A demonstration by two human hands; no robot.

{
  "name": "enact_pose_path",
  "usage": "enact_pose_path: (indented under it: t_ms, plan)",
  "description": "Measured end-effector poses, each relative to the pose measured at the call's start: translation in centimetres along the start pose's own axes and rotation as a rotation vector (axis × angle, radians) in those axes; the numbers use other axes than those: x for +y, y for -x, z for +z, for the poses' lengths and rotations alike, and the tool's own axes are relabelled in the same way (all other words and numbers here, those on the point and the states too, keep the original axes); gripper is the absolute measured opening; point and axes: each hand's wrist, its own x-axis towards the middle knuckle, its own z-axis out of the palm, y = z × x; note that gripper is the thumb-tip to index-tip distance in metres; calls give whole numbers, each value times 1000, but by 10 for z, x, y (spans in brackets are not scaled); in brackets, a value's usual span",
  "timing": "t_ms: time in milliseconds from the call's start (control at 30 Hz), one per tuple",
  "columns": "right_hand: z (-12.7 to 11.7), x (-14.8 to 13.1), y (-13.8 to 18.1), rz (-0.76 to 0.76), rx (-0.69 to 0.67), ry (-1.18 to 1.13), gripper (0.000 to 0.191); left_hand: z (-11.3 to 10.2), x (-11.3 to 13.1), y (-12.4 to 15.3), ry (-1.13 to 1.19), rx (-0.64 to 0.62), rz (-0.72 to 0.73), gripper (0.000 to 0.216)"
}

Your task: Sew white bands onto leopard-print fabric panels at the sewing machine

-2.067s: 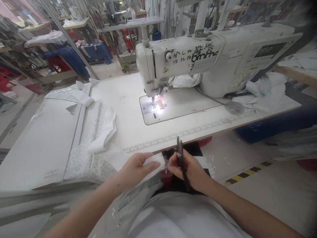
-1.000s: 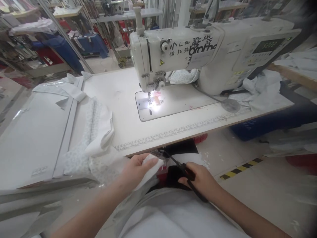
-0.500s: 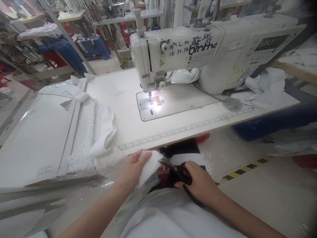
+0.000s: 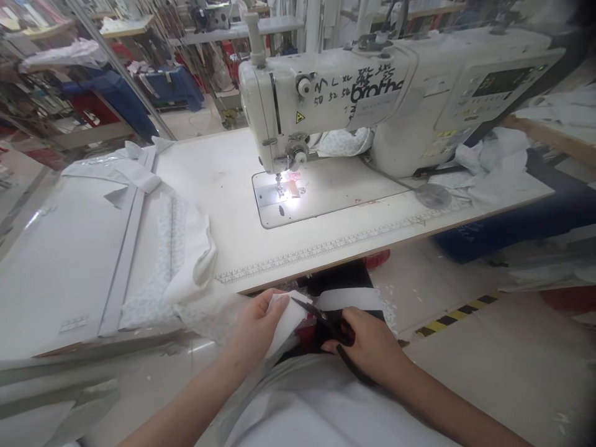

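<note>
Scissors [image 4: 325, 317] now overlap the white cloth [image 4: 285, 323] farther than before.

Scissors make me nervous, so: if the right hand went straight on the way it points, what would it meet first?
Probably the white cloth pinched in the left hand; the tips of the scissors overlap it in the picture, though depth is unclear.

A garment-sewing workshop is spreading out: a Brother sewing machine [image 4: 395, 115] is standing on a white table [image 4: 205, 167], patterned cloth [image 4: 170, 242] is lying near a printed ruler [image 4: 335, 243], more worktables [image 4: 261, 28] are crowding behind, and black-and-yellow tape [image 4: 457, 315] is marking the floor [image 4: 512, 366].
</note>
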Motion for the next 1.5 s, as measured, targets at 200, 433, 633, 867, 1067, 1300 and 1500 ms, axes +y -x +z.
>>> enact_pose_path:
  t_ms: [200,433,633,867,1067,1300,1500]
  plan:
    - [-1,3,4,-15,-33,-65,34,0,3,11,-137,-75,6,33]
    - [-53,4,-33,-2,188,47,31,-46,56,-13,-665,205,410,29]
    - [-118,26,-123,-34,410,276,30,-59,69,-72,-923,312,554,27]
    - [-62,-23,-101,-667,362,227,32,-63,71,-64,-1289,196,707,21]
    - [0,-44,-68,-990,209,126,42,-55,65,-63,-1132,322,592,18]
    - [-44,-47,-68,-710,236,-343,37,-30,55,-50,-505,311,601,26]
    - [-77,-74,-72,-450,-28,-747,13,-11,52,-7,-282,247,669,12]
